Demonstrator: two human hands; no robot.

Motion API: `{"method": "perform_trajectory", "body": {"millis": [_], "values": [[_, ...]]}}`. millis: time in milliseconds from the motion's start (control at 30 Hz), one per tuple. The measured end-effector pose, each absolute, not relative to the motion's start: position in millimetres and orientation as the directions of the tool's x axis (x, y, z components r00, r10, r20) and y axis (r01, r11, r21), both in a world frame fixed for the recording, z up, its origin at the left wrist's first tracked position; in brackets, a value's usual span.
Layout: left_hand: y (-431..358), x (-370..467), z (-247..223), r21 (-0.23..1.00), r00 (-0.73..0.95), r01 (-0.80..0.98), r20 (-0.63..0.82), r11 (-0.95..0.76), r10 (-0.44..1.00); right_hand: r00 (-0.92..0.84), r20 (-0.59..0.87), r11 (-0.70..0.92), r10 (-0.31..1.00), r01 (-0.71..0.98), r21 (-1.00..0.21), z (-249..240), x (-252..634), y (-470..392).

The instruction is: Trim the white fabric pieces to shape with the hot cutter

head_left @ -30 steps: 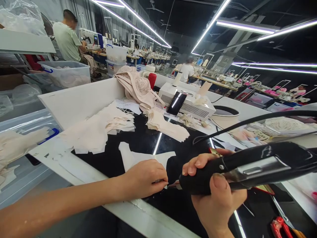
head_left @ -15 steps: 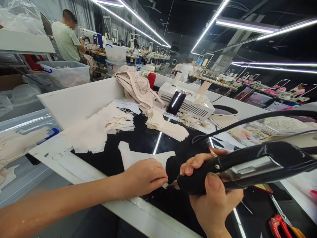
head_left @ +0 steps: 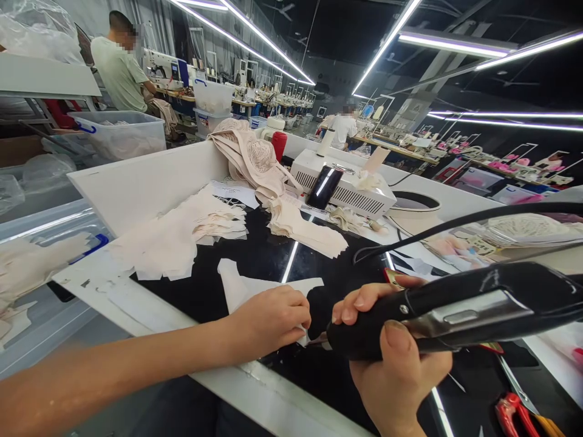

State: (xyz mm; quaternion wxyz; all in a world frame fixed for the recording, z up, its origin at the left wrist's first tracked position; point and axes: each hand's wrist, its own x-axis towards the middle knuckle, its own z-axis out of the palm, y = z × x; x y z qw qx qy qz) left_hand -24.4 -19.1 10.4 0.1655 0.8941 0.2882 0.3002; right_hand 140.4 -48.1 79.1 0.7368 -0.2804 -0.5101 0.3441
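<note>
My left hand (head_left: 273,315) is closed, its fingers pinching the edge of a pale fabric piece (head_left: 239,285) that lies on the black tabletop (head_left: 255,249). My right hand (head_left: 396,358) wraps round a black corded handheld tool (head_left: 483,303) with a metal lever along its side. The thumb lies near the lever. The tool's narrow tip points left, close to my left fingertips and the fabric's edge. Whether tip and fabric touch, I cannot tell.
Stacks of cream fabric pieces (head_left: 177,233) lie behind my left hand. A beige bra (head_left: 246,155) rests near a white vented box (head_left: 341,182) and a dark cylinder (head_left: 324,188). Red-handled scissors (head_left: 512,409) lie at front right. A co-worker (head_left: 121,67) sits at far left.
My left hand has risen slightly at the fabric's edge and its fingers have shifted a little to the right. The right hand and tool have moved slightly right.
</note>
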Motion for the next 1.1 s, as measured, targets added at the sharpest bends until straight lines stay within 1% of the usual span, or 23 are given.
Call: {"method": "perform_trajectory", "body": {"millis": [100,167,300,400,533,800,1100], "values": [[-20,-24,11,0.401,0.657,0.393,0.507,-0.827,0.558,0.249,0.56,0.609,0.79,-0.214,-0.764,80,140,-48],[-20,-24,11,0.386,0.69,0.381,0.487,-0.84,0.536,0.25,0.559,0.609,0.79,-0.216,-0.764,80,139,-48],[-19,-25,11,0.419,0.733,0.383,0.404,-0.823,0.547,0.252,0.559,0.609,0.79,-0.217,-0.763,81,139,-48],[-19,-28,11,0.42,0.748,0.377,0.388,-0.825,0.539,0.257,0.556,0.608,0.79,-0.211,-0.765,82,139,-48],[-19,-32,13,0.389,0.777,0.356,0.381,-0.85,0.5,0.262,0.557,0.61,0.788,-0.218,-0.762,82,139,-48],[-19,-40,15,0.279,0.79,0.301,0.463,-0.912,0.403,0.258,0.548,0.602,0.796,-0.233,-0.764,81,140,-49],[-20,-38,15,0.215,0.771,0.294,0.523,-0.931,0.364,0.259,0.547,0.601,0.796,-0.243,-0.761,83,139,-47]]}}
